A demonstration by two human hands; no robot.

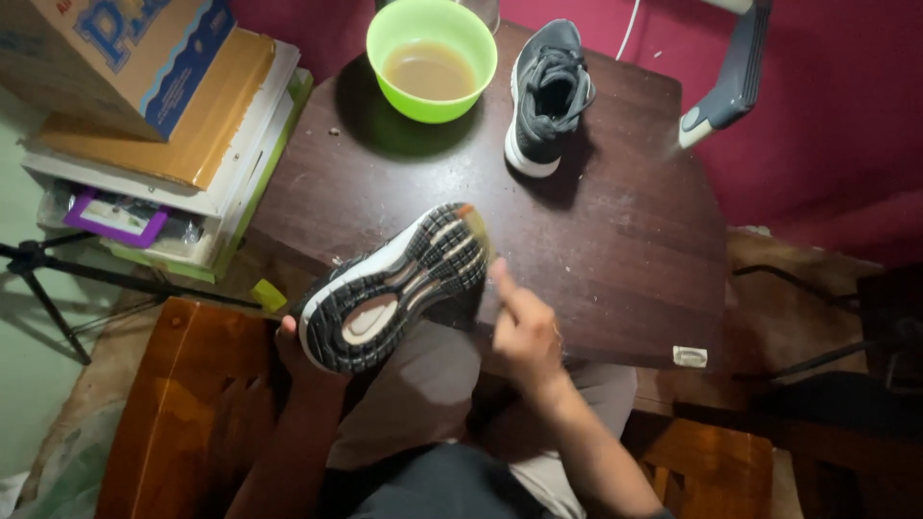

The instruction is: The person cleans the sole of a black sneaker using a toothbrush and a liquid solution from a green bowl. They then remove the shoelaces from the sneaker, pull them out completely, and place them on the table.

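My left hand (293, 351) holds a dark sneaker (389, 288) from below, its black-and-white sole turned up toward me, over the near edge of the dark wooden table (625, 240). My right hand (524, 332) grips a small brush (476, 231), blurred with motion, whose bristles touch the toe end of the sole. The second sneaker (546, 94), grey with black laces, stands upright at the far side of the table. Next to it sits a green bowl (431, 58) filled with murky brownish water.
A stack of boxes and books (163, 115) stands to the left of the table. A tripod leg (58, 279) reaches across the floor at left. A grey-and-white handle (731, 77) leans in at the top right. A small white object (689, 357) lies at the table's near right corner.
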